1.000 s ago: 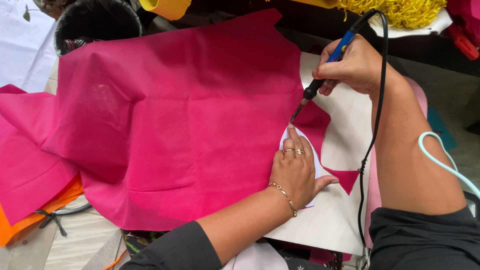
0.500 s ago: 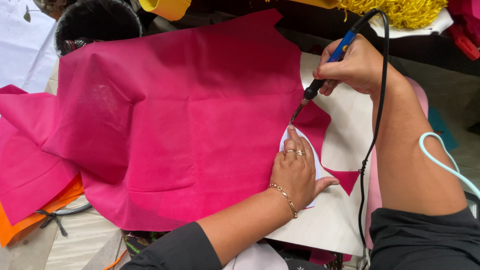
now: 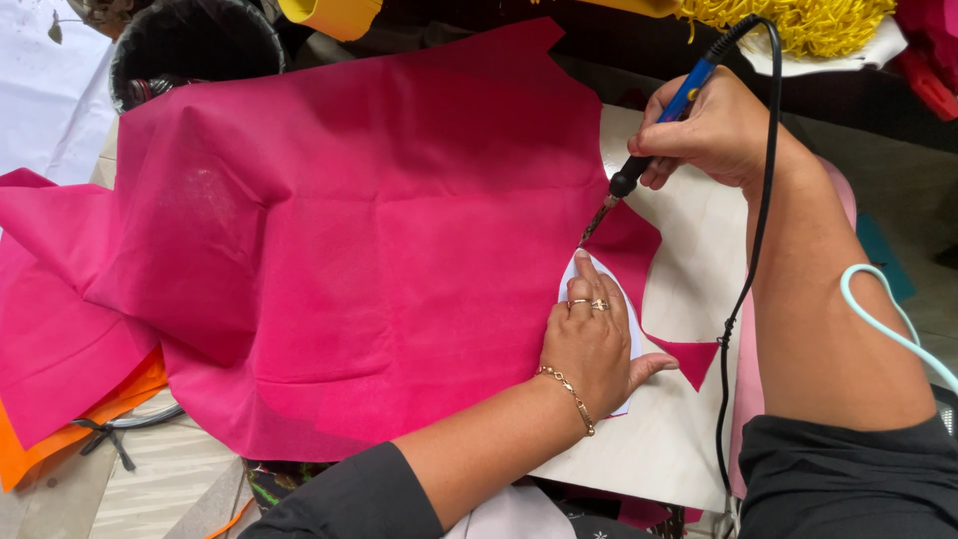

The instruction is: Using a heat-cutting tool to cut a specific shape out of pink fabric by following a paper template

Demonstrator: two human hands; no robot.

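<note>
On the pale wooden board [image 3: 689, 250], I am pinning the white paper template [image 3: 579, 277] flat on the magenta non-woven fabric [image 3: 379, 230] with my left hand [image 3: 591, 344] spread, while my right hand [image 3: 714, 130] is gripping the blue-handled corded hot cutter [image 3: 654, 135], best traced slowly along the template's edge.

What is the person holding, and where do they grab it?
The right hand grips a corded hot cutting tool by its blue handle. The left hand holds nothing, pressing flat on a white template.

Single head camera, looking steeply down, close over worktop [image 3: 689, 250].
</note>
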